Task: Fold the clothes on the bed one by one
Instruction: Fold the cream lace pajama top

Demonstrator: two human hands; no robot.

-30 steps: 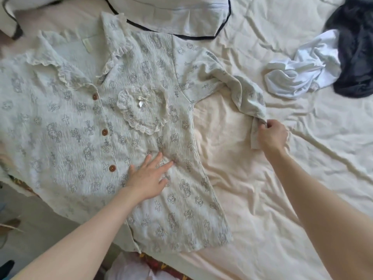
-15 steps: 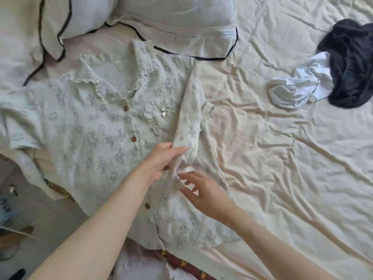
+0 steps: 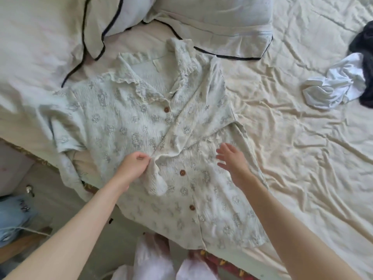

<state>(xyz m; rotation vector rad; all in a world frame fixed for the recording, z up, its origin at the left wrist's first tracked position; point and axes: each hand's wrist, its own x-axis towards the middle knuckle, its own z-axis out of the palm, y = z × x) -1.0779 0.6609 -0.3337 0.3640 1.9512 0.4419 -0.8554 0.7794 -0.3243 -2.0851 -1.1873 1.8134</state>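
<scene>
A pale green printed shirt (image 3: 121, 126) with brown buttons and a frilled collar lies front up on the cream bed sheet (image 3: 292, 158). Its right sleeve is folded across the chest, the cuff reaching the button line. My left hand (image 3: 134, 168) pinches that cuff at the shirt's middle. Just right of it, my right hand (image 3: 234, 160) is over the shirt's right side with fingers spread and straight, holding nothing. The shirt's left sleeve (image 3: 60, 126) lies spread out near the bed's edge.
Two pillows with dark piping (image 3: 212, 23) lie at the head of the bed above the shirt. A crumpled white garment (image 3: 333, 87) and a dark garment (image 3: 363, 57) sit at the far right. The bed's edge (image 3: 88, 187) and floor are at lower left, with blue fabric (image 3: 14, 215).
The right sleeve, stretched out to the right a second ago, now lies folded over the chest. My right hand let go of it; my left hand now pinches the cuff. The view shifted.
</scene>
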